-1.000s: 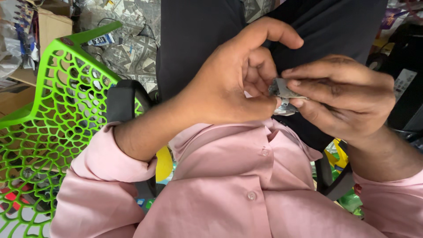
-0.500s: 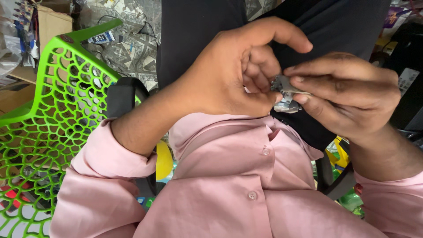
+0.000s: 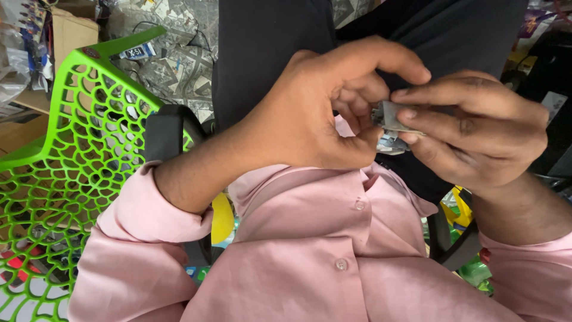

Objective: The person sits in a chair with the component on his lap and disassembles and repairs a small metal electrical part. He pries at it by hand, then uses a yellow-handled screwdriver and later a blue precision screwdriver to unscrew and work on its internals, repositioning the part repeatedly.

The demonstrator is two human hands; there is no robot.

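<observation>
Pinching a small grey part (image 3: 390, 119) between them, your hands meet in front of your chest, above your pink shirt (image 3: 322, 256). Your left hand (image 3: 316, 113) curls its fingertips against the part's left side. Your right hand (image 3: 476, 134) grips it from the right, thumb and forefinger pressed together on it. A green lattice chair (image 3: 65, 167) stands to your left.

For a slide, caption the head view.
Both hands, left hand and right hand, pinch a small grey part above a pink shirt.
</observation>
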